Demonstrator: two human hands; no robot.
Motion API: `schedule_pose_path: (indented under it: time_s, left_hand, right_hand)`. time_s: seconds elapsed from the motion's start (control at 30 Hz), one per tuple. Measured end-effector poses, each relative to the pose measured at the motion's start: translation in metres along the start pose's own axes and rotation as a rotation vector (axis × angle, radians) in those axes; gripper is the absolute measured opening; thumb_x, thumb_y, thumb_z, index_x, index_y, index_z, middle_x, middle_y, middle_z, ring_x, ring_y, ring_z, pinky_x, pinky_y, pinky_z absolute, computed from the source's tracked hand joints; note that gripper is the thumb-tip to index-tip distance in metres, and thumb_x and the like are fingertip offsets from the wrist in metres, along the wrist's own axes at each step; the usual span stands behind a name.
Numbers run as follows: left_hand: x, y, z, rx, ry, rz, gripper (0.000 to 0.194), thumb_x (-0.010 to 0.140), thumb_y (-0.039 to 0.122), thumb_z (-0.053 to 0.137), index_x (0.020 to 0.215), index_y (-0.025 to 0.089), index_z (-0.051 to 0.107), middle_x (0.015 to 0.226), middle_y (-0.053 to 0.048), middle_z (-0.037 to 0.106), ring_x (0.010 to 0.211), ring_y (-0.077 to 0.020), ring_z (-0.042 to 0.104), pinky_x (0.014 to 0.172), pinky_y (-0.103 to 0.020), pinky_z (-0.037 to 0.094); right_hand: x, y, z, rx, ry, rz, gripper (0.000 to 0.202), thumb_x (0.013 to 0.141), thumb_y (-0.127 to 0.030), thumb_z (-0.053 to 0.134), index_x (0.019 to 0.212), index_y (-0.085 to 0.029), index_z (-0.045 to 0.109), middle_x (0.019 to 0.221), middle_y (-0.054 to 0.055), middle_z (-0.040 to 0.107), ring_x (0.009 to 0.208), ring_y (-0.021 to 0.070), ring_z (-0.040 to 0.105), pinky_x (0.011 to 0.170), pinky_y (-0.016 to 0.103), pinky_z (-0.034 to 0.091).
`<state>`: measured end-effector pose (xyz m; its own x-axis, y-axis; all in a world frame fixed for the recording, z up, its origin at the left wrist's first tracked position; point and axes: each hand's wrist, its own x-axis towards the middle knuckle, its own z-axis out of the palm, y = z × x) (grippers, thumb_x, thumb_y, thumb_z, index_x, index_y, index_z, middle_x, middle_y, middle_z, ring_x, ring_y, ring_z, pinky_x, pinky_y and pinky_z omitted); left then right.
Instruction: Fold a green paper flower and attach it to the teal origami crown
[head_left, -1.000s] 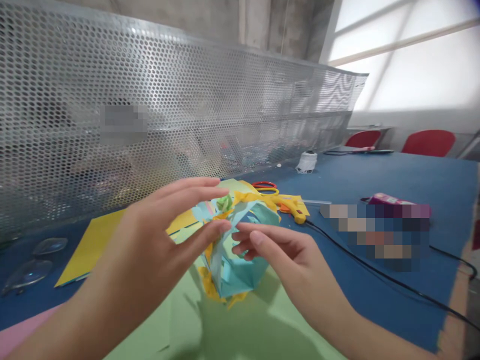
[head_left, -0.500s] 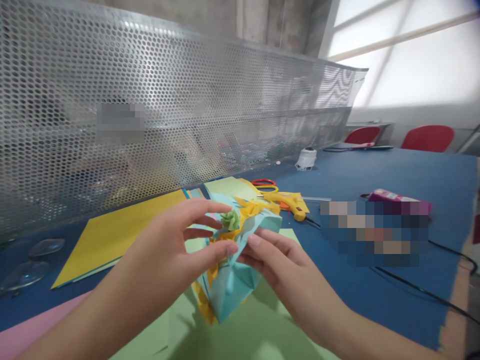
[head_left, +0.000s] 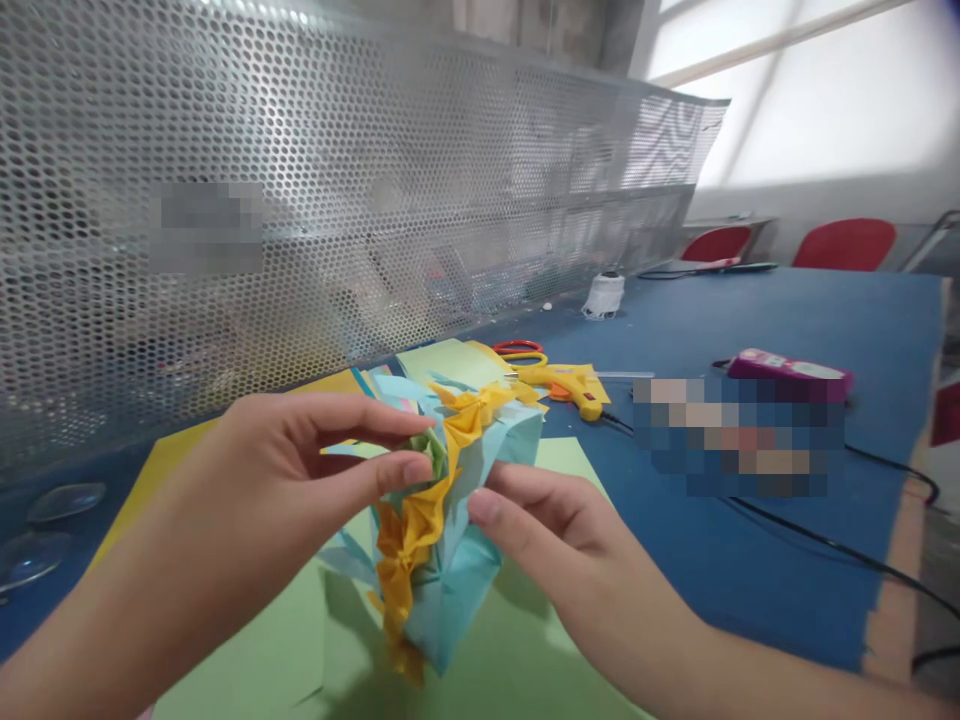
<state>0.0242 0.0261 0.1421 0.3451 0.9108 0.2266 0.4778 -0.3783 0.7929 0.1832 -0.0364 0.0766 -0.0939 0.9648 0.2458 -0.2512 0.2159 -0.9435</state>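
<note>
A folded light-blue paper piece with a chain of yellow folded paper shapes along it is held up over green paper sheets. My right hand pinches its right side, thumb in front and the other fingers behind. With thumb and fingertips, my left hand grips a small green paper flower beside the yellow chain. Most of the flower is hidden by the fingers. Whether it is fixed to the blue paper I cannot tell.
A yellow glue gun with a black cord lies beyond my hands, near scissors with red and yellow handles. Yellow sheets and eyeglasses lie left. A white thread spool stands by the perforated metal screen. A purple box lies right.
My left thumb and fingers have closed on the green flower from a looser, spread pose. The blue paper has turned, showing more of its yellow chain. The view has shifted slightly.
</note>
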Motion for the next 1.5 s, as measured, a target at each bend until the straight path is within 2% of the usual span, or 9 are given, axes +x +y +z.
schedule_pose_path:
  time_s: [0.17,0.33,0.5,0.63,0.7,0.8,0.93,1.13,1.5]
  left_hand:
    - [0.0,-0.002,-0.003,0.069,-0.017,0.009,0.021,0.063,0.052,0.075,0.074,0.035,0.078,0.076,0.004,0.078,0.075,-0.0288,0.074,0.067,-0.036,0.06]
    - [-0.001,0.002,-0.002,-0.005,-0.04,-0.105,0.02,0.063,0.045,0.079,0.077,0.03,0.078,0.078,0.003,0.078,0.084,-0.0303,0.073,0.075,-0.041,0.058]
    - [0.0,0.002,-0.002,-0.035,-0.031,-0.127,0.017,0.061,0.04,0.082,0.075,0.03,0.078,0.077,0.003,0.078,0.083,-0.0303,0.073,0.079,-0.044,0.057]
    - [0.003,-0.003,-0.001,-0.048,-0.028,-0.071,0.018,0.059,0.043,0.082,0.074,0.032,0.078,0.074,0.003,0.078,0.08,-0.0286,0.074,0.071,-0.037,0.059]
    - [0.005,-0.006,0.0,-0.062,-0.002,-0.045,0.02,0.057,0.044,0.083,0.072,0.032,0.078,0.071,0.003,0.078,0.076,-0.0273,0.074,0.065,-0.033,0.059]
    - [0.006,-0.007,-0.001,-0.053,-0.015,-0.053,0.018,0.059,0.04,0.082,0.076,0.034,0.078,0.077,0.003,0.078,0.079,-0.0241,0.074,0.067,-0.026,0.059]
    - [0.005,-0.005,-0.001,-0.047,-0.012,-0.044,0.018,0.058,0.037,0.082,0.076,0.036,0.078,0.079,0.005,0.078,0.079,-0.0199,0.074,0.065,-0.017,0.058]
    - [0.006,-0.008,-0.001,-0.12,-0.004,0.024,0.013,0.06,0.03,0.081,0.07,0.036,0.078,0.074,0.007,0.078,0.069,-0.0129,0.074,0.06,-0.009,0.055]
    - [0.003,-0.009,0.0,-0.17,-0.041,0.017,0.013,0.064,0.024,0.08,0.072,0.035,0.078,0.079,0.009,0.078,0.07,-0.0089,0.072,0.06,-0.006,0.053]
  right_hand:
    - [0.001,-0.007,0.002,0.05,0.0,-0.119,0.035,0.082,-0.042,0.064,0.056,-0.022,0.051,0.055,-0.007,0.028,0.049,0.0093,0.02,0.043,0.021,0.027]
    - [0.001,-0.008,0.001,0.051,-0.014,-0.152,0.021,0.082,-0.038,0.067,0.066,-0.025,0.068,0.053,-0.007,0.044,0.047,0.0086,0.035,0.045,0.02,0.034]
    - [-0.001,-0.005,0.0,0.047,-0.036,-0.149,0.018,0.087,-0.039,0.061,0.078,-0.027,0.072,0.062,-0.005,0.057,0.053,0.0093,0.046,0.053,0.02,0.043]
    - [-0.001,-0.005,0.0,0.057,-0.016,-0.149,0.018,0.084,-0.035,0.066,0.069,-0.025,0.07,0.057,-0.007,0.052,0.047,0.007,0.041,0.049,0.017,0.043]
    - [-0.002,-0.006,0.0,0.061,-0.019,-0.139,0.016,0.084,-0.035,0.066,0.072,-0.026,0.071,0.061,-0.007,0.057,0.05,0.0071,0.046,0.052,0.016,0.046]
    - [-0.003,-0.006,-0.002,0.089,-0.059,-0.103,0.016,0.087,-0.038,0.062,0.089,-0.027,0.073,0.089,-0.003,0.07,0.077,0.0118,0.063,0.077,0.022,0.052]
    - [-0.005,-0.006,-0.003,0.127,-0.113,-0.062,0.025,0.09,-0.035,0.059,0.113,-0.03,0.069,0.117,-0.002,0.068,0.114,0.0177,0.059,0.103,0.031,0.042]
    - [-0.008,-0.006,-0.006,0.127,-0.151,-0.093,0.03,0.092,-0.032,0.057,0.121,-0.035,0.063,0.127,-0.004,0.064,0.125,0.0179,0.051,0.108,0.031,0.038]
    - [-0.004,-0.007,-0.003,0.138,-0.125,-0.085,0.028,0.091,-0.034,0.058,0.118,-0.035,0.066,0.125,-0.004,0.065,0.124,0.0181,0.052,0.107,0.03,0.04]
